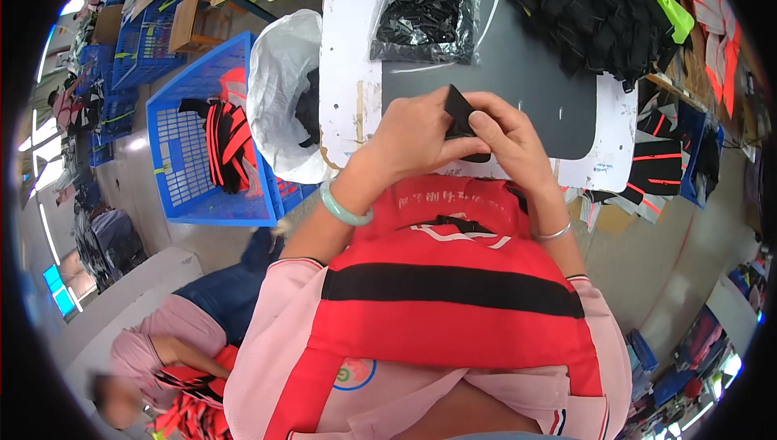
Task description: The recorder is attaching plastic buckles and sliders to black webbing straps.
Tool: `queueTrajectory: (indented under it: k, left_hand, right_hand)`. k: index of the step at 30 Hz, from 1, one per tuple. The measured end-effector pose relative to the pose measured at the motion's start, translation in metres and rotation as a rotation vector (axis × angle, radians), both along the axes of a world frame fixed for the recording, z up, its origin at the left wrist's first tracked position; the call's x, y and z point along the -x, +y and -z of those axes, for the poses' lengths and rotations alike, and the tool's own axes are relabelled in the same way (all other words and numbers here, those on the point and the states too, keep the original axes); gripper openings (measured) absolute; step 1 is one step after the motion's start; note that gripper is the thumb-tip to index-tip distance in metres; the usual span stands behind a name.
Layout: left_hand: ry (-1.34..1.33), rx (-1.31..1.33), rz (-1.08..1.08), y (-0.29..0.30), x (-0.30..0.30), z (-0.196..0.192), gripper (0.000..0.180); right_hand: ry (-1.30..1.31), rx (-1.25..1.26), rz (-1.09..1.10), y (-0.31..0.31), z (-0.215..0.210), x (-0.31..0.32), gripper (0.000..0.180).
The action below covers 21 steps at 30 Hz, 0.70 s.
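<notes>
Both hands meet at the near edge of the dark mat (518, 76) on the desk (348, 51), just above the red life vest (453, 310) lying in the person's lap. The left hand (417, 144) and the right hand (510, 136) pinch a small black strap piece (460, 112) between them: the fingers (486, 128) of the right hand press together over its lower end, and the left hand's close on its side, so only the upper corner shows. Whether it is a strap end or a buckle part I cannot tell.

Beyond the mat's middle lies a clear bag of black buckles (425, 25); a heap of black webbing (591, 11) fills the mat's far right corner. Left of the mat stands a white-lined bin (283, 92), and further left a blue crate (202, 148).

To do this well, I judge the piece should stay low over the mat's edge, held flat and square, with one hand anchoring while the other works the end, so nothing twists or drops into the lap.
</notes>
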<state>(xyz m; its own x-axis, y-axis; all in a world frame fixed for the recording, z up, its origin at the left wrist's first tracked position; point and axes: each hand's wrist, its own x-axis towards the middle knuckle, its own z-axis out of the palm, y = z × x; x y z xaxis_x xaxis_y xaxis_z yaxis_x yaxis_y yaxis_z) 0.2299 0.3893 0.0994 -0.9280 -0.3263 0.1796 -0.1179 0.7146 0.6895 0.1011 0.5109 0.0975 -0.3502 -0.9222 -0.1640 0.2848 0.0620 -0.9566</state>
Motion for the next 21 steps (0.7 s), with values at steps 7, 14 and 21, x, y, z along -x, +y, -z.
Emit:
queueTrajectory:
  k: [7,14,21]
  left_hand:
    - [0.096,-0.415,-0.009,-0.005,-0.009,-0.012,0.035]
    - [-0.039,-0.544,-0.036,-0.008,-0.013,-0.015,0.039]
    - [0.021,-0.145,-0.022,-0.005,-0.002,-0.015,0.036]
  right_hand:
    - [-0.457,0.502,-0.039,0.025,0.012,0.044,0.018]
    - [-0.5,0.502,0.365,0.062,-0.013,0.102,0.026]
    - [0.398,-0.233,-0.009,0.022,-0.017,0.027,0.022]
